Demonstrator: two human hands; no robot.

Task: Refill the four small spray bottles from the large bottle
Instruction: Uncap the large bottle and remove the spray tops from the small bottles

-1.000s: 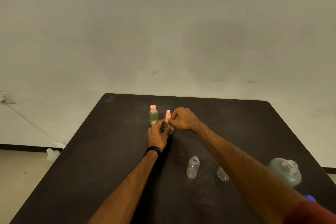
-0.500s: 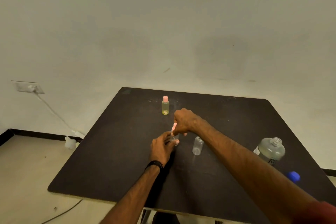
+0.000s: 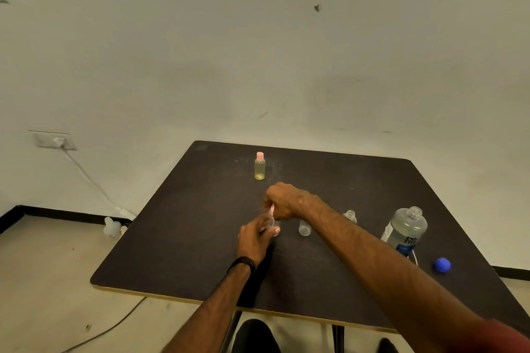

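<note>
One small spray bottle (image 3: 259, 167), capped pink and filled yellow, is stood near the table's (image 3: 177, 238) far edge, a second (image 3: 272, 223) is gripped by the left hand (image 3: 256, 238) mid-table while its pink top is pinched by the right hand (image 3: 282, 201), and two uncapped bottles (image 3: 304, 229) beside the open large bottle (image 3: 405, 228) are judged unfilled.

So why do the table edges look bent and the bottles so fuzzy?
Head view: the wide lens bows the table edges; dim yellowish light softens the clear small bottles; the hands cast dark shadows and hide the one they hold.
</note>
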